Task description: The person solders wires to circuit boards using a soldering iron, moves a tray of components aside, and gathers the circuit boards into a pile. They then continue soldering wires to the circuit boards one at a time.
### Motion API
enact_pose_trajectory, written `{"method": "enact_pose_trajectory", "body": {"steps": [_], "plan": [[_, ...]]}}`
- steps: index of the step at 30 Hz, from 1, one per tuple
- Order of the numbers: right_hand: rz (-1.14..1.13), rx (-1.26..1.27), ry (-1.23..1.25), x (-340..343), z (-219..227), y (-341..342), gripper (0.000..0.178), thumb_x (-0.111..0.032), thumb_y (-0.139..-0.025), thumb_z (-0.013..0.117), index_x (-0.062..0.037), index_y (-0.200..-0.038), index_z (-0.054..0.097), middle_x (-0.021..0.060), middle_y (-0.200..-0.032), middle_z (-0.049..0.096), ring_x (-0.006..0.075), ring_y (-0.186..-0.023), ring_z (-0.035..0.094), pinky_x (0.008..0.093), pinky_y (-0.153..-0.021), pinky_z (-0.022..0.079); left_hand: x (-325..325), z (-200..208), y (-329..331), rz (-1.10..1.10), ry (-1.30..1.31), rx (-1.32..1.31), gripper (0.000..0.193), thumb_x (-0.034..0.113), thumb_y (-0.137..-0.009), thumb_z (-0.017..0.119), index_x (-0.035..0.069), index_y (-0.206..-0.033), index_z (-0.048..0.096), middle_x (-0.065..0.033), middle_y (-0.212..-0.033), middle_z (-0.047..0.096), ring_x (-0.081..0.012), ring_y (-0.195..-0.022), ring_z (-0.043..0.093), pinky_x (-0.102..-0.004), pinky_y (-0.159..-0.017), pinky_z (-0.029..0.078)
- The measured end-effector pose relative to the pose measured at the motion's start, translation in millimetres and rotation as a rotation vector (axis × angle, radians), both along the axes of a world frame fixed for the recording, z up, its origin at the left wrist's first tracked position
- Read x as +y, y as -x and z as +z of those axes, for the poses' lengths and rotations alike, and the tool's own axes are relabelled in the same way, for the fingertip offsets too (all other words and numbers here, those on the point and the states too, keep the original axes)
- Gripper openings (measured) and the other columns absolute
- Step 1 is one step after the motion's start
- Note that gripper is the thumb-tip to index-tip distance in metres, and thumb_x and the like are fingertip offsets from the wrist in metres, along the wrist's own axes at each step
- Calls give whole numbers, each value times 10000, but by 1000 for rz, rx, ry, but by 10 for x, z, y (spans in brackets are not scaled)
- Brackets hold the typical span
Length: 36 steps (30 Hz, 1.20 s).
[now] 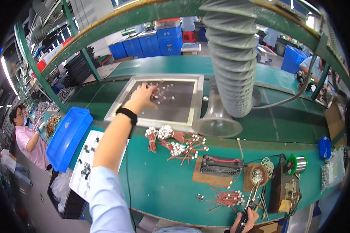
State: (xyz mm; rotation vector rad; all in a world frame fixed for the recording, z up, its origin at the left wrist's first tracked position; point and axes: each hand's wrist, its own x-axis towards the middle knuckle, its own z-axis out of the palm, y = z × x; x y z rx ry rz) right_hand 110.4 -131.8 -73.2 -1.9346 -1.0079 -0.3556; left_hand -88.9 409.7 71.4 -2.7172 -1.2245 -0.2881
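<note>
Over a pale-framed dark mesh panel [175, 110], my left hand [143, 96] is stretched out with thumb and fingers spread. Right beside its fingertips are small brown wires with white connectors [165, 93], partly blurred; whether any touch the fingers is hard to see. At the bottom right, my right hand [248, 220] is closed round the black handle of a soldering iron [244, 219]. The iron's metal end points up to a round brown dish with silvery material [257, 175]. Left of that hand lies a spread of red-brown wires [227, 198].
Bundles of white-tipped wires [165, 134] lie before the panel. A black fan [221, 166], a green solder wire spool [298, 164] and a clear extraction hood [217, 118] stand to the right. On the left are a blue bin [68, 138], a white tray [79, 174] and a seated co-worker [29, 136].
</note>
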Motion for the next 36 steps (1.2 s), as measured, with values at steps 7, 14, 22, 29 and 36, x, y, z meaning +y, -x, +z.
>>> {"method": "enact_pose_trajectory", "body": {"steps": [7, 14, 22, 29, 36], "plan": [[-44, -36, 11, 6, -69, -22, 393, -68, -698, 741, -50, -1075, 633, 201, -942, 568, 375, -901, 538, 439, -816, 443, 44, -215, -270, 247, 91, 83, 1189, 573, -486, 799, 204, -1452, 213, -278, -1461, 162, -433, -1357, 169, -686, -1011, 124], [-17, -58, -21, 19, -57, -31, 379, -69, -722, 726, -42, -1086, 625, 203, -967, 573, 371, -917, 540, 428, -826, 442, -667, 237, 1055, 287, 34, 50, 1061, 568, -587, 765, 187, -1442, 264, -249, -1471, 181, -412, -1362, 183, -651, -1030, 145], [89, 52, -4, -5, 170, 6, 346, -70, -790, 670, -2, -1117, 577, 211, -998, 576, 350, -949, 546, 409, -846, 439, -2437, 14, 3328, 598, 159, -218, 722, 420, -703, 742, -4, -1239, 509, -250, -1227, 515, -372, -1159, 478, -388, -970, 384], [109, 98, -51, 28, 249, 153, 351, -117, -830, 657, 15, -1136, 549, 208, -1073, 568, 342, -979, 546, 401, -873, 430, -3185, -746, 4166, 723, 266, -349, 632, 398, -733, 720, -68, -1127, 557, -259, -1076, 594, -386, -1027, 561, -418, -877, 446], [-39, -69, -194, -217, 359, 318, 336, -194, -876, 625, 9, -1134, 551, 202, -1120, 564, 349, -997, 547, 407, -903, 413, -3284, -1441, 4200, 1278, 564, -982, 679, 417, -789, 678, -72, -1209, 464, -221, -1069, 611, -326, -1025, 582, -397, -838, 488]]}}
